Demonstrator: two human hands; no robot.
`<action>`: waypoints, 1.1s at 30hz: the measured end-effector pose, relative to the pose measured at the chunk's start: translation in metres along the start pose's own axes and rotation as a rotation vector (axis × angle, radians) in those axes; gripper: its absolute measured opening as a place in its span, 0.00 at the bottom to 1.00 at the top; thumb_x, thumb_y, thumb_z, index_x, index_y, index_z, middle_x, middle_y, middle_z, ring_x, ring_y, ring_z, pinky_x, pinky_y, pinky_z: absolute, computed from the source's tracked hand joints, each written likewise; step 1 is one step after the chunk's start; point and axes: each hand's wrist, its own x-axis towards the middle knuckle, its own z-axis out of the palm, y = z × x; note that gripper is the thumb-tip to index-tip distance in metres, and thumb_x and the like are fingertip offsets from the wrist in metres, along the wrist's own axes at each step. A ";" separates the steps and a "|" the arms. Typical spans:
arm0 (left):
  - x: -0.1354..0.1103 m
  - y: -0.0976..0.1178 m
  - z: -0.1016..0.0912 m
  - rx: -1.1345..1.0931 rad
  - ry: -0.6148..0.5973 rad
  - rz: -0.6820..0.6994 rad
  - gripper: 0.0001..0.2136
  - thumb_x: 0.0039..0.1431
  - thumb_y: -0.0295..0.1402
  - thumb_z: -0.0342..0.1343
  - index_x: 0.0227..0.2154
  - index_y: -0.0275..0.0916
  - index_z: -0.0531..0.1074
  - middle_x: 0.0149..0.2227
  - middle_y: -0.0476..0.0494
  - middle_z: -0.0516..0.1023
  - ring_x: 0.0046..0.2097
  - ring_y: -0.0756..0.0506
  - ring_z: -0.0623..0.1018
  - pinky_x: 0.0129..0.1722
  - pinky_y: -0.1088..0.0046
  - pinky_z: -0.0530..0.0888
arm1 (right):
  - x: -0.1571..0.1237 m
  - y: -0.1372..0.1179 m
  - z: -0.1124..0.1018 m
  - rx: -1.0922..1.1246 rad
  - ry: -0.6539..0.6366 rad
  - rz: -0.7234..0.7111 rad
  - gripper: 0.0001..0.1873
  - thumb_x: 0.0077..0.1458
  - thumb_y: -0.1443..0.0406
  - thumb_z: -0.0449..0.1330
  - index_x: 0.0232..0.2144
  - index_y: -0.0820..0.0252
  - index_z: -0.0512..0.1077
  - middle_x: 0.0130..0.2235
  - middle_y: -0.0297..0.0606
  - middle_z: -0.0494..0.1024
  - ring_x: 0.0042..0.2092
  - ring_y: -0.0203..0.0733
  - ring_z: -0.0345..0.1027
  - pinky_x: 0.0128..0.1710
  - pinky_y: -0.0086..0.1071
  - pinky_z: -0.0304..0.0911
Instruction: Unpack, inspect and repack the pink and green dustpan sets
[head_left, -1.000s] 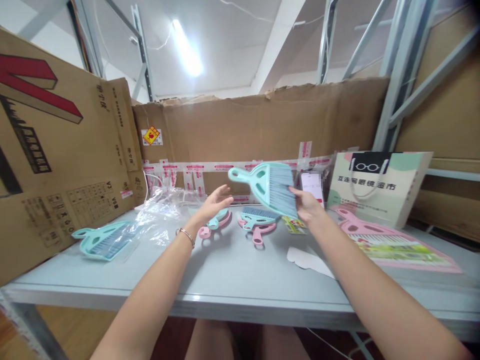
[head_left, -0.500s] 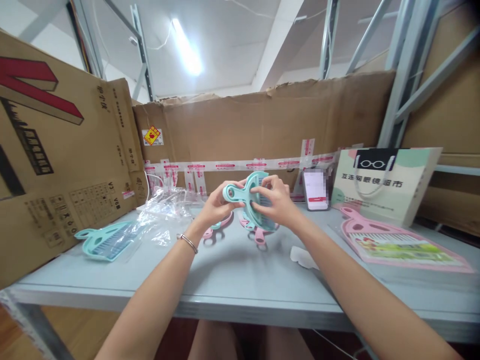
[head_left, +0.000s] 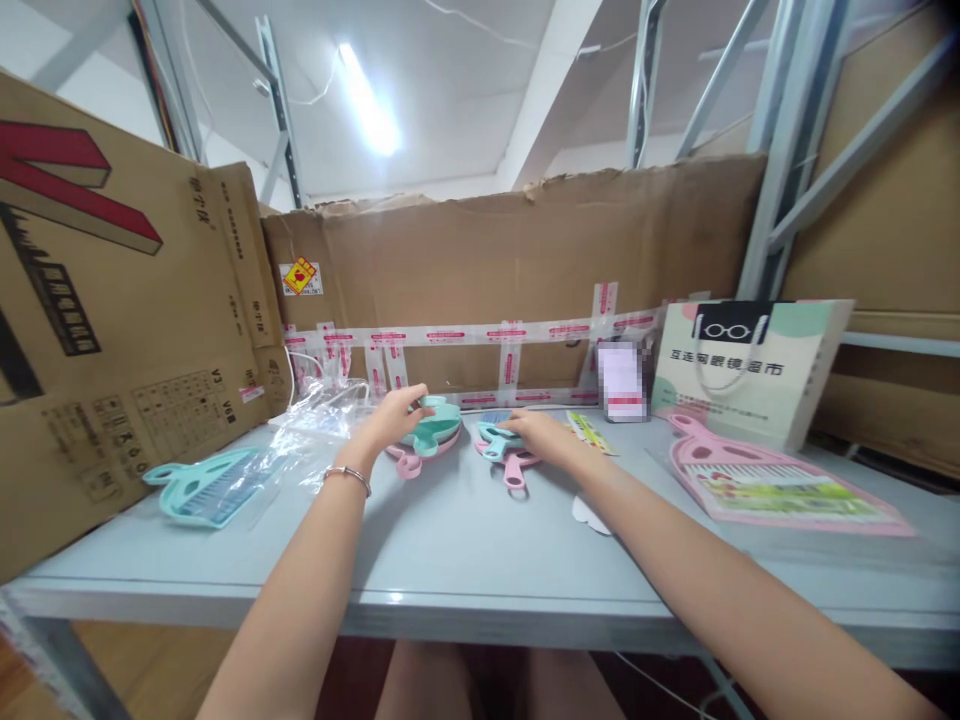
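My left hand has its fingers round the edge of a teal dustpan, which lies on top of a pink dustpan. To the right, my right hand reaches over a small teal brush and grips it, its fingertips partly hidden. Beneath that brush is a pink brush whose handle points toward me. A printed card lies just behind my right hand.
A teal dustpan set and crumpled clear plastic lie at left. At right are a pink dustpan set, a paper bag and a phone. A white scrap lies by my right forearm. Cardboard stands behind.
The teal dustpan and brush, held together in the air before, are now apart. My left hand has lowered the dustpan leftward onto the pink one; my right hand has lowered the brush onto the right pile.
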 end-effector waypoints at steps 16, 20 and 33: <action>0.006 -0.008 0.005 0.041 0.019 0.041 0.14 0.53 0.29 0.46 0.40 0.41 0.72 0.42 0.41 0.73 0.43 0.43 0.73 0.46 0.65 0.68 | -0.180 0.137 -0.164 -0.173 0.322 1.192 0.27 0.27 0.60 0.68 0.06 0.50 0.49 0.18 0.47 0.65 0.33 0.62 0.66 0.32 0.50 0.53; 0.005 -0.003 0.002 0.042 0.030 0.079 0.14 0.56 0.30 0.44 0.40 0.40 0.72 0.42 0.41 0.74 0.43 0.44 0.73 0.45 0.65 0.69 | -0.192 0.154 -0.160 -0.070 0.260 1.229 0.26 0.33 0.61 0.66 0.03 0.50 0.52 0.12 0.40 0.62 0.20 0.48 0.61 0.28 0.44 0.52; 0.000 0.060 0.020 -0.928 -0.105 -0.353 0.24 0.53 0.47 0.52 0.51 0.42 0.61 0.41 0.39 0.75 0.22 0.52 0.74 0.21 0.75 0.70 | -0.055 0.022 -0.128 0.347 0.476 0.710 0.11 0.43 0.57 0.60 0.21 0.59 0.69 0.22 0.40 0.74 0.24 0.41 0.65 0.23 0.33 0.56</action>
